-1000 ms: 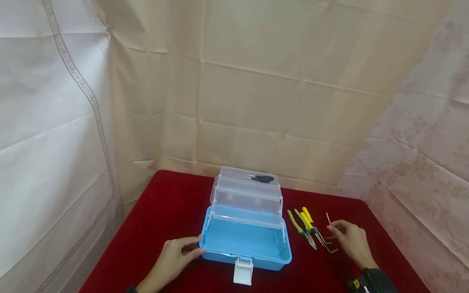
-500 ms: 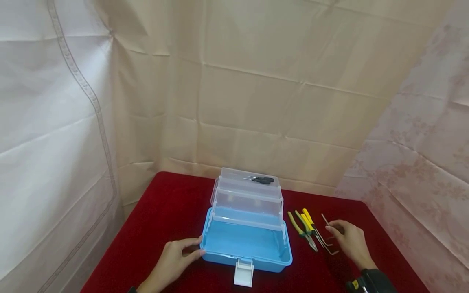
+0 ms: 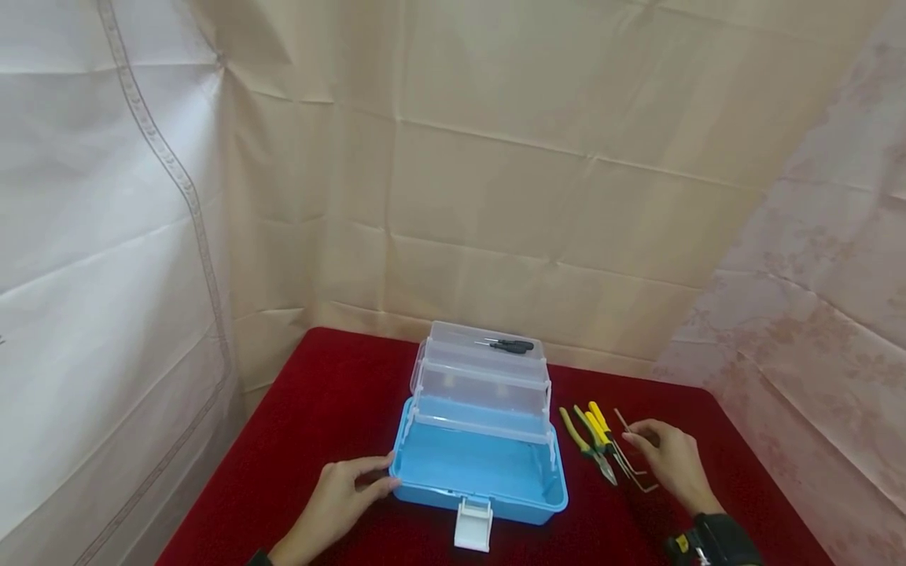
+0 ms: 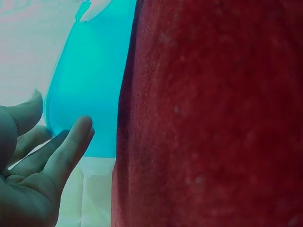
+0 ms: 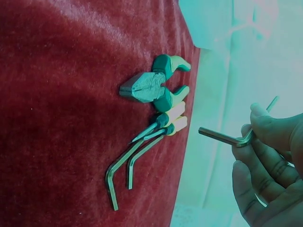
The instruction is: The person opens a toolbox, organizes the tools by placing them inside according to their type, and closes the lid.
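Note:
My left hand [image 3: 340, 495] is at the near left corner of an opened blue toolbox [image 3: 481, 507]. Its thumb and fingers hold the corner at the rim; the left wrist view shows fingertips against the blue outer wall [image 4: 90, 75]. On the right, above the red cloth, my right hand [image 3: 668, 456] pinches an L-shaped hex key [image 5: 220, 135] between thumb and fingers. Below that hand lie two more hex keys [image 5: 111, 177], two screwdrivers with yellow handles [image 5: 174, 113] and pliers with green and yellow handles [image 5: 147, 87].
Clear tiered trays [image 3: 484, 385] stand raised over the toolbox's back half. Two small black screwdrivers [image 3: 511, 346] lie on the topmost tray. A white latch [image 3: 473, 525] hangs at the toolbox front. Beige cloth [image 3: 488, 196] hangs behind the table.
My right hand has drawn slightly left with the hex key, whose upper end now leans further left. The left hand keeps its place on the toolbox corner.

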Tool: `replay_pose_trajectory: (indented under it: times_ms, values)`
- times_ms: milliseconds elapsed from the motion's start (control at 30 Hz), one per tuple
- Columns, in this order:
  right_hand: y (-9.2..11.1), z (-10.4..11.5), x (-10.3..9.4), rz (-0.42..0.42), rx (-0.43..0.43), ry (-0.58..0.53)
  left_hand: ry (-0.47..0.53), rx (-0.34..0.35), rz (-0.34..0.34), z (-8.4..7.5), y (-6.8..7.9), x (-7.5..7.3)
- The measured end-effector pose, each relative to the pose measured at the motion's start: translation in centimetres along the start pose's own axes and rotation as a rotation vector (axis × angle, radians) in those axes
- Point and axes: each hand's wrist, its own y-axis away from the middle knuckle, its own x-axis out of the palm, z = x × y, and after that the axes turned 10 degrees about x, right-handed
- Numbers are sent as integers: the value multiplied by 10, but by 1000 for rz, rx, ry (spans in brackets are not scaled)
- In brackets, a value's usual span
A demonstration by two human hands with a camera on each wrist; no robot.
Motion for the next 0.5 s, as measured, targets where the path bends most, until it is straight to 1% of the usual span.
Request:
replay_pose_trajectory:
  times_ms: [267,500]
  values:
    - [-3,7,-1,-9,-13,-14,-28,18,-9,1,-3,0]
    - [2,15,-1,-15,-34,-24,-16,-5,8,1,-1,0]
